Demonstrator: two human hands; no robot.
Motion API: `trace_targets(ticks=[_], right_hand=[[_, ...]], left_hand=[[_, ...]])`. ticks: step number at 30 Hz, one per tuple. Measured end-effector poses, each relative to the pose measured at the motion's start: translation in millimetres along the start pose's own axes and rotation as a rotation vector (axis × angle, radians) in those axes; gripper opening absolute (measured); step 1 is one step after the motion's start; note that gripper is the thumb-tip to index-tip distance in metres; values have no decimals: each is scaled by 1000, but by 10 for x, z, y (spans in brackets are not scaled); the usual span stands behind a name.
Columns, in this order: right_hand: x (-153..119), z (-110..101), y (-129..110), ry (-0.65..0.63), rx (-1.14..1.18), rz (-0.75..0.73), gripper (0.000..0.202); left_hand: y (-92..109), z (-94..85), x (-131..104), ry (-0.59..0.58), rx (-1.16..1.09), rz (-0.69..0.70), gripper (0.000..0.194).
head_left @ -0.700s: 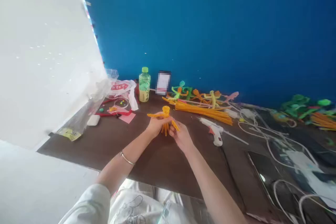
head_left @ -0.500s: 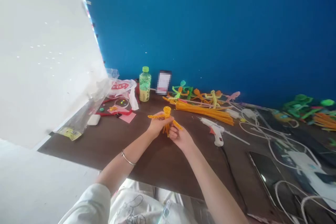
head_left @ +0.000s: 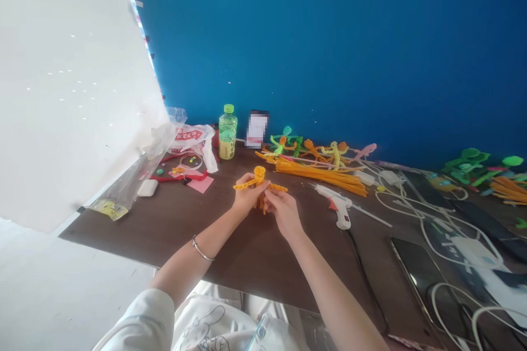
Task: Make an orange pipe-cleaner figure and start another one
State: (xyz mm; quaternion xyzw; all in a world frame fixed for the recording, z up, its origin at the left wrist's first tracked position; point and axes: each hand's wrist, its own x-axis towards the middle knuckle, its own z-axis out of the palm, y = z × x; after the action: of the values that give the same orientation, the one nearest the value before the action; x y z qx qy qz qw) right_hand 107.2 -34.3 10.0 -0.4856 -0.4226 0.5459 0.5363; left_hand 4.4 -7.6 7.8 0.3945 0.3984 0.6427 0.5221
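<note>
Between my hands, above the dark tabletop, is an orange pipe-cleaner figure [head_left: 259,174] with a coiled head at the top, two arms stuck out sideways and several strands hanging below. My left hand [head_left: 247,195] is closed round its body, the thumb lying across the front. My right hand [head_left: 283,209] pinches the figure's lower right side, fingertips close to my left thumb. The middle of the body is hidden by my fingers.
A hot glue gun [head_left: 341,209] lies to the right, beside a bundle of orange pipe cleaners [head_left: 321,176]. Finished figures [head_left: 335,154] lean near the blue wall. Further off are a green-capped bottle [head_left: 228,134], a phone [head_left: 424,274], white cables and a plastic bag [head_left: 193,137].
My right hand has turned over and shifted its grip, its fingers now pinching from above near the body. The figure's right arm has risen from slanting down to nearly level.
</note>
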Motion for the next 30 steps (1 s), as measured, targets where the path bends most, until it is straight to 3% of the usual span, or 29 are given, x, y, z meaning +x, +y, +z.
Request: trace_targets(ticks=[5, 11, 15, 21, 27, 30], right_hand=[[-23, -3, 42, 125, -253, -175, 32], [19, -123, 82, 205, -991, -831, 23], [57, -192, 5, 277, -1216, -986, 19], [86, -223, -62, 227, -1060, -863, 20], [135, -251, -82, 118, -651, -386, 24], [156, -259, -82, 77, -555, -243, 27]], left_hand=[[5, 27, -21, 43, 54, 18, 30], [-40, -3, -18, 49, 88, 18, 31], [-93, -13, 2, -6, 41, -41, 32], [-58, 3, -13, -105, -13, -102, 32], [-128, -21, 24, -167, -6, -109, 27], [-142, -33, 40, -174, 17, -130, 26]])
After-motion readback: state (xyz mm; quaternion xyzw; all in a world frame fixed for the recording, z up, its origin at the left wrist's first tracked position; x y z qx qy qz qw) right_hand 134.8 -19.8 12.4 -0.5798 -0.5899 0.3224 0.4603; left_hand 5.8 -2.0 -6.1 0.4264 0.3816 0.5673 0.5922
